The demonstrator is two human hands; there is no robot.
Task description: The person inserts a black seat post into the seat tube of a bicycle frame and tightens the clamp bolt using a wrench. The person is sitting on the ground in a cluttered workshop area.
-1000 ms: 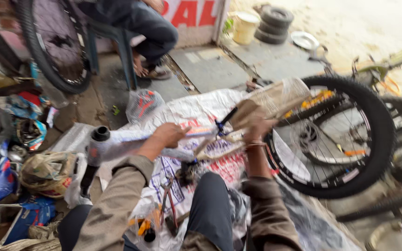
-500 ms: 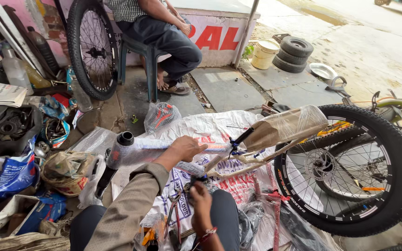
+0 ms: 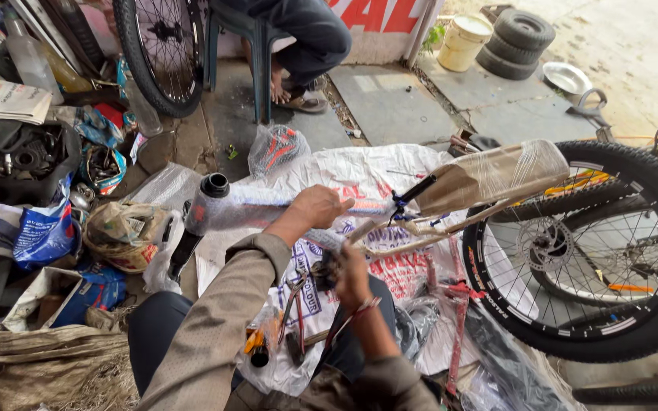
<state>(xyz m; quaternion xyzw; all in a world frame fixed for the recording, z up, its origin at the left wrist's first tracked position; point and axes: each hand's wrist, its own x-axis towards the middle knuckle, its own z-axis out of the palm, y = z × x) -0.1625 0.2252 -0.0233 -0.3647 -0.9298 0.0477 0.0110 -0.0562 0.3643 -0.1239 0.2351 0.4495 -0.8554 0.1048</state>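
Bicycle frame (image 3: 390, 205), plastic-wrapped, steadied on the floor sheet while its underside is worked on.

Left of the fingers, the frame's head tube (image 3: 215, 186) is seen lying as it lay half a second ago; the left hand (image 3: 320, 205) has been kept clenched over the wrapped top tube. Below it, the right hand (image 3: 352, 274), which a second ago was up by the wrapped seat end (image 3: 496, 175), has been brought down and closed on a dark part under the frame; what that part is cannot be told. Right of the fingers, the rear wheel (image 3: 595, 251) has stayed put, so work seems moved to the frame's middle.
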